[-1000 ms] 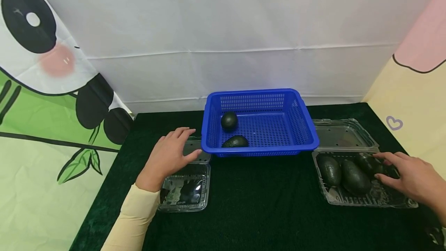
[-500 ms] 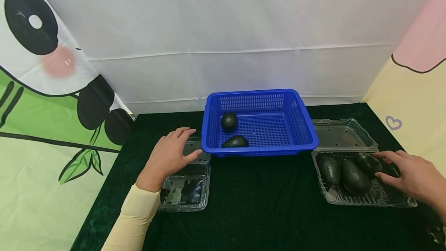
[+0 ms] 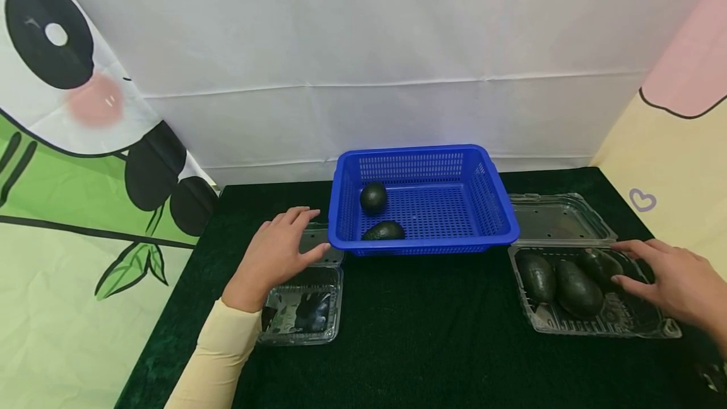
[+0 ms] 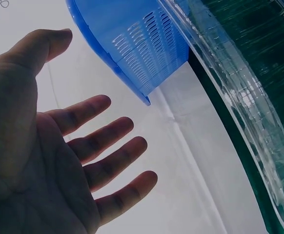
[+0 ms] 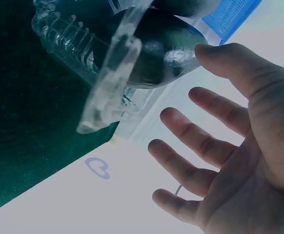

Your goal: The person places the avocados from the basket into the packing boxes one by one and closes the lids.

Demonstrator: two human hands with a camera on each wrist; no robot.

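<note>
In the head view my left hand (image 3: 275,252) hovers with relaxed, spread fingers over a hinged clear plastic clamshell box (image 3: 307,337). The left wrist view shows nothing in its palm. On the right, a second clamshell box (image 3: 596,333) lies with its lid back and holds three dark green avocados: one at the left (image 3: 536,278), one in the middle (image 3: 580,289) and one at the upper right (image 3: 602,266). My right hand (image 3: 676,283) is just right of that last avocado, fingers loosely bent, thumb tip close to it. Whether the thumb touches it is hard to tell.
A blue plastic basket (image 3: 423,247) stands at the back middle, between the boxes. Inside it, at the left, are a rear avocado (image 3: 373,198) and a front avocado (image 3: 384,231). Dark green cloth (image 3: 426,333) covers the table, and a white curtain (image 3: 397,68) hangs behind.
My right hand has shifted slightly, its fingers coming away from the upper right avocado. The left hand, the avocados and the basket stay where they were.
</note>
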